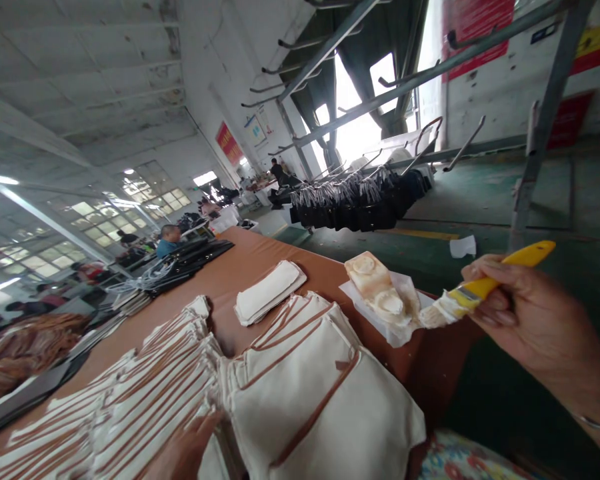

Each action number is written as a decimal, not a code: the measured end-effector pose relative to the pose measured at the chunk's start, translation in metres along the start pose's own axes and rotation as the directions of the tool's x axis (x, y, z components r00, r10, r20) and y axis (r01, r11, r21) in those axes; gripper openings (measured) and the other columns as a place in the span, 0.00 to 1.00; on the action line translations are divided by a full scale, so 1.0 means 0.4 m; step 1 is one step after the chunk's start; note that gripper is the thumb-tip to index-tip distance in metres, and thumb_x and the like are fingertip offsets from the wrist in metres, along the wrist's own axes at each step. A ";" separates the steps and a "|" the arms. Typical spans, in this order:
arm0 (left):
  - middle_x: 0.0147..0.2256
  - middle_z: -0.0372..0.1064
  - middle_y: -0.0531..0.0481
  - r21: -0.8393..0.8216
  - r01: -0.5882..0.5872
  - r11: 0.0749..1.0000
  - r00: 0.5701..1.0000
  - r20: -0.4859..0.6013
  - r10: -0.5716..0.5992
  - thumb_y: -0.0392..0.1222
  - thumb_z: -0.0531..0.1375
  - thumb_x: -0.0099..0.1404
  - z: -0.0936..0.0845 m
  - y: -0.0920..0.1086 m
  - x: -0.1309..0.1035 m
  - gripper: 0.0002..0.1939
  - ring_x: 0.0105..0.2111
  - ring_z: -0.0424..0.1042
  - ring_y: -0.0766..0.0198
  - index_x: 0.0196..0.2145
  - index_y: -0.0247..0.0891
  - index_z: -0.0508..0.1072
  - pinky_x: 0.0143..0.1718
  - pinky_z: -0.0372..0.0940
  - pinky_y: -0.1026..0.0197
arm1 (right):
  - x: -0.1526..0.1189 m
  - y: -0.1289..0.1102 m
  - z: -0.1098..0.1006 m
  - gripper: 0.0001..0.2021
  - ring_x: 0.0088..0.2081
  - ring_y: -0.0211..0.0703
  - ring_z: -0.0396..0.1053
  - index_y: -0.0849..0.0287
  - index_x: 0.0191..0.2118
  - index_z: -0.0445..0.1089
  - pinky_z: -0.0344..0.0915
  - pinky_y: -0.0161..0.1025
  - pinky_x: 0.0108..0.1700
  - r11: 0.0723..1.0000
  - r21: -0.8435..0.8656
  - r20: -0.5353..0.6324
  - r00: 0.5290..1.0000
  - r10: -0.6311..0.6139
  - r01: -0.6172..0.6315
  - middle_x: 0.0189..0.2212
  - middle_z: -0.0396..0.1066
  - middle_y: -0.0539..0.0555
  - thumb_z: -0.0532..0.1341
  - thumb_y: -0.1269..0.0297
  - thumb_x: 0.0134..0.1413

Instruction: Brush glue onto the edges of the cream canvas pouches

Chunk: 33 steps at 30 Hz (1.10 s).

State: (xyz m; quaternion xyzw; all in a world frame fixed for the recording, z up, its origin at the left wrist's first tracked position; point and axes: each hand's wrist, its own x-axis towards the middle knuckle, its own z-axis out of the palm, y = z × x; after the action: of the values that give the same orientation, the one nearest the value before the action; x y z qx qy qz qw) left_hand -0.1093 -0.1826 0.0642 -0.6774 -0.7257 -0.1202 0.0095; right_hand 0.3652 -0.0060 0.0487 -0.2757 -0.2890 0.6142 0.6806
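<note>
The right hand (520,307), between three and four o'clock, pinches the yellow handle of a brush (473,293) between thumb and fingers; the brush slants down toward the centre, its bristles coated in something creamy; they overlap the edge of a white sheet (397,337), though whether they touch it I cannot tell; on that sheet, at four o'clock, sits a stained tub (367,273).

The left hand (185,447), at seven o'clock, is blurred by the striped rows (155,380) of white pieces with brown edges; I cannot tell whether its fingers grip anything; beside the rows, at six o'clock, lies a pile (310,393) of larger white pieces; a small stack (270,291) rests on the brown table (260,250) near the centre, toward seven; black bags (360,210) hang at two o'clock.
</note>
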 end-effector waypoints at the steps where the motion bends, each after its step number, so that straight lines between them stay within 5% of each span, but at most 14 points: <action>1: 0.38 0.80 0.49 -0.002 -0.016 1.000 0.998 0.058 0.016 0.37 0.53 0.60 0.032 0.022 0.012 0.16 0.37 0.79 0.57 0.40 0.48 0.79 0.38 0.72 0.60 | 0.002 0.011 0.001 0.07 0.13 0.31 0.46 0.60 0.27 0.71 0.47 0.33 0.17 1.000 -0.006 0.007 1.000 0.007 -0.007 0.12 0.51 0.45 0.62 0.67 0.55; 7: 0.39 0.74 0.48 -0.128 -0.066 0.990 0.990 0.112 0.080 0.36 0.54 0.66 0.275 0.319 0.126 0.11 0.39 0.74 0.60 0.41 0.43 0.74 0.41 0.66 0.61 | 0.001 0.048 0.012 0.07 0.12 0.31 0.45 0.60 0.27 0.71 0.44 0.33 0.17 0.999 -0.014 0.053 0.998 0.046 -0.045 0.11 0.51 0.45 0.63 0.65 0.54; 10: 0.37 0.73 0.47 -0.103 -0.049 0.993 0.986 0.153 0.065 0.35 0.57 0.64 0.353 0.412 0.172 0.08 0.38 0.73 0.58 0.39 0.41 0.74 0.39 0.64 0.60 | -0.003 0.050 0.003 0.07 0.13 0.31 0.47 0.60 0.29 0.71 0.45 0.34 0.17 0.996 -0.049 0.047 0.996 0.071 -0.069 0.11 0.52 0.45 0.64 0.63 0.55; 15: 0.34 0.72 0.47 -0.023 -0.049 0.999 0.994 0.099 0.051 0.33 0.57 0.63 0.403 0.425 0.160 0.05 0.35 0.71 0.57 0.32 0.39 0.72 0.35 0.60 0.59 | 0.008 0.053 -0.025 0.09 0.13 0.31 0.48 0.60 0.26 0.71 0.44 0.35 0.18 0.994 -0.064 0.025 0.996 0.085 -0.083 0.11 0.52 0.46 0.63 0.64 0.56; 17: 0.32 0.71 0.48 -0.008 -0.178 0.984 0.984 -0.025 0.177 0.33 0.57 0.64 0.409 0.420 0.118 0.06 0.33 0.69 0.58 0.30 0.40 0.71 0.35 0.59 0.58 | 0.017 0.060 -0.032 0.09 0.13 0.32 0.48 0.60 0.25 0.70 0.44 0.35 0.17 0.995 -0.059 0.019 0.996 0.086 -0.085 0.11 0.52 0.46 0.63 0.65 0.56; 19: 0.28 0.70 0.50 0.041 -0.308 0.950 0.928 -0.206 0.310 0.35 0.57 0.66 0.409 0.416 0.073 0.07 0.31 0.68 0.59 0.30 0.42 0.70 0.35 0.57 0.57 | 0.024 0.068 -0.032 0.10 0.13 0.32 0.48 0.59 0.25 0.70 0.44 0.35 0.17 0.994 -0.052 0.025 0.995 0.097 -0.096 0.11 0.52 0.46 0.63 0.65 0.56; 22: 0.27 0.68 0.51 0.047 -0.303 0.952 0.902 -0.307 0.303 0.37 0.56 0.67 0.394 0.410 0.037 0.07 0.29 0.66 0.61 0.31 0.43 0.70 0.34 0.57 0.58 | 0.026 0.079 -0.022 0.10 0.14 0.32 0.48 0.60 0.26 0.69 0.44 0.35 0.18 0.994 -0.029 0.047 0.993 0.111 -0.110 0.11 0.52 0.46 0.62 0.65 0.57; 28: 0.42 0.67 0.47 -0.259 -0.068 0.963 0.997 0.013 0.074 0.31 0.55 0.61 0.360 0.420 0.121 0.06 0.41 0.67 0.58 0.29 0.40 0.66 0.43 0.61 0.57 | 0.007 0.090 -0.001 0.10 0.14 0.31 0.48 0.60 0.26 0.69 0.45 0.33 0.18 0.994 -0.039 0.078 0.992 0.102 -0.099 0.11 0.52 0.45 0.63 0.64 0.56; 33: 0.31 0.68 0.51 -0.238 0.171 0.956 0.962 0.252 -0.109 0.35 0.56 0.56 0.392 0.441 0.212 0.03 0.35 0.67 0.59 0.27 0.41 0.64 0.35 0.56 0.59 | 0.001 0.099 -0.020 0.10 0.14 0.31 0.47 0.60 0.26 0.68 0.46 0.32 0.18 0.995 -0.076 0.080 0.994 0.068 -0.062 0.11 0.51 0.44 0.64 0.63 0.55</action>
State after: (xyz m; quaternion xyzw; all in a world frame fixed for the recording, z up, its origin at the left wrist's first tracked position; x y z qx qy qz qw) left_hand 0.0811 -0.0606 -0.0446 -0.6288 -0.7463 -0.1324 -0.1734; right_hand 0.3443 -0.0021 0.0142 -0.2843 -0.3299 0.6359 0.6372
